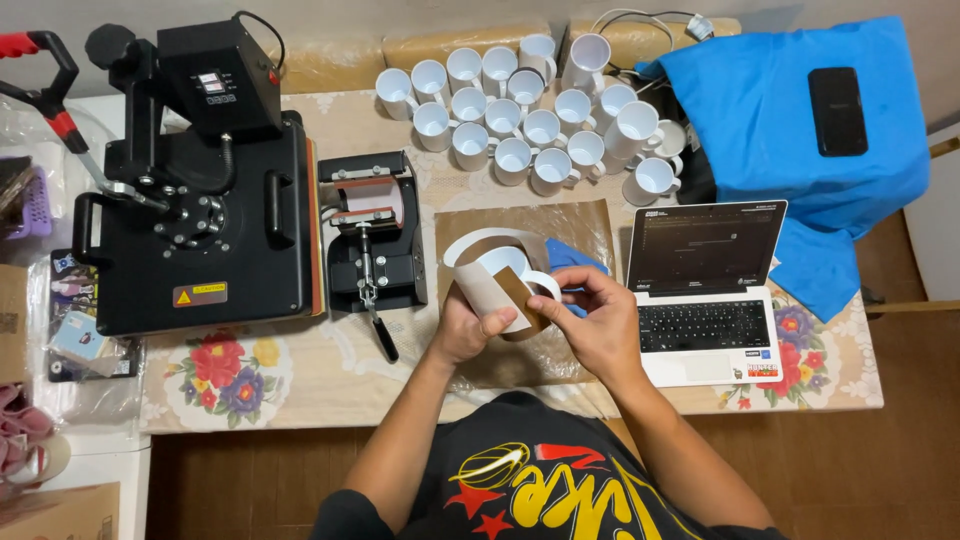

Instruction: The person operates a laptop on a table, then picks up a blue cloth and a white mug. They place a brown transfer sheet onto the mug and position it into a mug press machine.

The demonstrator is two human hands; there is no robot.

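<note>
My left hand [463, 326] grips a white mug [507, 267] from below and the left. A strip of brownish paper [484, 283] curls around the mug's outside. My right hand [592, 316] pinches the paper's end by the mug's handle. Both hands hover over a brown sheet [560, 228] spread on the table. A blue cloth [567, 257] lies just behind my right hand.
A small mug press [373, 235] sits left of my hands, next to a large black heat press [195, 200]. Several white mugs [520, 125] stand at the back. An open laptop [705, 290] is on the right, with a blue bag [800, 110] and phone [837, 110] behind it.
</note>
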